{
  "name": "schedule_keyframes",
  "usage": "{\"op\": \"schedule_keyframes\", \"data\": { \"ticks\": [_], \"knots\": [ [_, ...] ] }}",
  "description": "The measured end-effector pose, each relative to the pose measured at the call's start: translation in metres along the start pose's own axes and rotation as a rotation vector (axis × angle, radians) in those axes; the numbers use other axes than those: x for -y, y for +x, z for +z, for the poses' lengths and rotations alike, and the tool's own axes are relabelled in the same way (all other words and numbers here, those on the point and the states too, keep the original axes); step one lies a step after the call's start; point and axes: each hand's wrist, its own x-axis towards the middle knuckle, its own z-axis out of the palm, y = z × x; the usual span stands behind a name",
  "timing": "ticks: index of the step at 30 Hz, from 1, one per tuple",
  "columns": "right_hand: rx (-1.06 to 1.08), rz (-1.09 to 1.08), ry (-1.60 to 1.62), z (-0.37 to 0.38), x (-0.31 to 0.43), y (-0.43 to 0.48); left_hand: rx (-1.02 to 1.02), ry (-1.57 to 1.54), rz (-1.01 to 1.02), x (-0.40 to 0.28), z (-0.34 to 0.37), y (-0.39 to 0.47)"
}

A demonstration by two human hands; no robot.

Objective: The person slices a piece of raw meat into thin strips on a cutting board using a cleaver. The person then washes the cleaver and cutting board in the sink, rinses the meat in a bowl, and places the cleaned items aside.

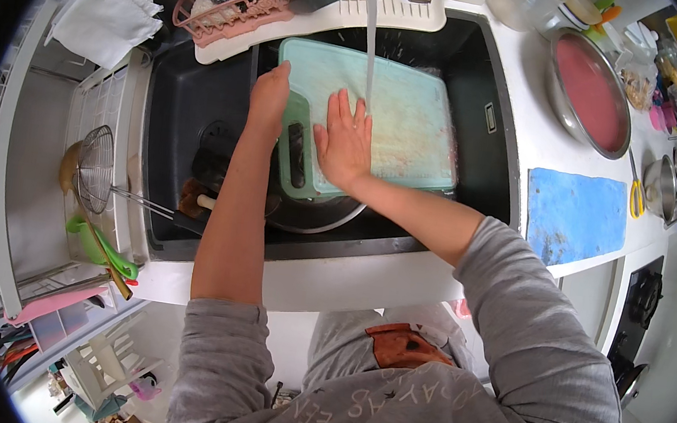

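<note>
A pale green plastic cutting board (pixel 410 132) with a slotted handle lies tilted in the right basin of the black double sink (pixel 479 184). At its left edge, near the upper corner, my left hand (pixel 268 100) grips it; most of those fingers are hidden behind the board. My right hand (pixel 345 140) rests flat on the wet surface with fingers spread. A stream of water (pixel 369 33) falls from above onto the board just beyond my right fingertips. Brownish and reddish marks show on the board. Under it a round metal pan (pixel 325 219) is partly visible.
A pink wire sponge holder (pixel 235 15) stands on the white sink ledge (pixel 392 14). A wire strainer (pixel 95 168) reaches over the left basin. On the right counter are a steel bowl (pixel 619 140) with pink content, a blue cloth (pixel 576 213) and yellow-handled scissors (pixel 637 198).
</note>
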Motion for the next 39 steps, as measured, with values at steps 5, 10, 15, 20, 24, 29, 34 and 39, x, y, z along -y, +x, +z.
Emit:
{"op": "schedule_keyframes", "data": {
  "ticks": [5,10,15,20,24,29,34,39],
  "knots": [
    [0.017,-0.137,0.073,-0.004,-0.026,0.080,0.033,-0.030,0.052,-0.013,0.010,-0.009],
    [-0.018,0.044,0.060,0.004,-0.008,0.100,-0.054,-0.073,0.110,-0.006,0.017,-0.006],
    [-0.002,-0.154,0.034,0.006,0.008,0.018,-0.043,-0.247,0.091,-0.004,0.016,-0.016],
    [0.038,-0.204,-0.026,-0.017,-0.046,-0.008,-0.129,-0.232,0.022,-0.012,0.018,-0.014],
    [-0.022,-0.063,-0.045,-0.011,-0.123,-0.007,-0.043,-0.246,0.000,-0.007,0.018,-0.009],
    [-0.069,0.140,0.078,-0.001,-0.103,-0.010,0.030,-0.288,0.027,0.001,0.015,0.004],
    [-0.033,0.264,0.086,0.005,0.010,-0.010,-0.027,-0.306,0.017,-0.005,0.016,-0.007],
    [0.113,-0.383,-0.077,-0.017,-0.020,-0.042,-0.060,-0.221,0.032,-0.010,0.017,-0.006]
  ]
}}
